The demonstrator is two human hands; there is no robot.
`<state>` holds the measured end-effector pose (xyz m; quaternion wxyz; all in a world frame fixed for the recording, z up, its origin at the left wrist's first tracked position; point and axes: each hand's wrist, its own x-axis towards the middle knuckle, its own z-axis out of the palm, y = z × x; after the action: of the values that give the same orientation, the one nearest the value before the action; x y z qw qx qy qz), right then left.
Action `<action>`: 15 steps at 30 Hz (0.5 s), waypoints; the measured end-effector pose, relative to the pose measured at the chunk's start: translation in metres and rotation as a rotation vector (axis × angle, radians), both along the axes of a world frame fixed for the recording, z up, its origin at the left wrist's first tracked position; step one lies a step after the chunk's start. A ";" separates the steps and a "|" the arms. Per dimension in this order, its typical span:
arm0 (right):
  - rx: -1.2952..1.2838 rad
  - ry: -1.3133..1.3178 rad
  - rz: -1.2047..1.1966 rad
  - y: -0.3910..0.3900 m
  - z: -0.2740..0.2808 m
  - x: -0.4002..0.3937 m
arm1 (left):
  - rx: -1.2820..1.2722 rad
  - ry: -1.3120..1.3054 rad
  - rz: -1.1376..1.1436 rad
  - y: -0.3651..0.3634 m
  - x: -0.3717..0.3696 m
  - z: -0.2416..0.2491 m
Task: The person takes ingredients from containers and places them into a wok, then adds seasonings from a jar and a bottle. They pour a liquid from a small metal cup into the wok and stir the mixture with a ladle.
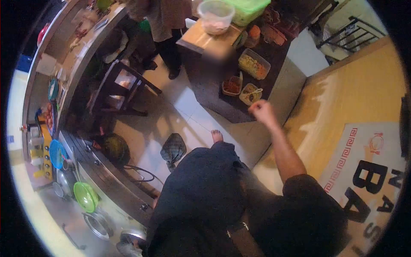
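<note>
My right hand reaches out over the corner of a dark table, its fingers curled together. Whether anything is pinched in them is too small to make out. Just beyond the fingertips stands a small tub with a pale spoon lying across it. Next to it sits a tub of red food. A larger clear container holds yellow and orange chopped food. My left hand does not show; my dark clothing covers that side.
A wooden box carries a clear tub. A person stands behind a dark chair. On the floor lies a dark plastic bag. At left, a counter holds a green basin. A lettered banner is at right.
</note>
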<state>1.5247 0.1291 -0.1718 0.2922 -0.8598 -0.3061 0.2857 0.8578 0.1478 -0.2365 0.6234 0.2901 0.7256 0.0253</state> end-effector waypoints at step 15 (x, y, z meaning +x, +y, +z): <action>0.712 -0.726 0.848 0.230 0.286 0.070 | 0.491 -0.138 -0.283 0.119 0.227 0.019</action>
<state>1.5945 0.3592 0.1139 0.2992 -0.5575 -0.7728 -0.0509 1.0843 0.2664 -0.2179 0.5796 0.5284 0.6060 0.1328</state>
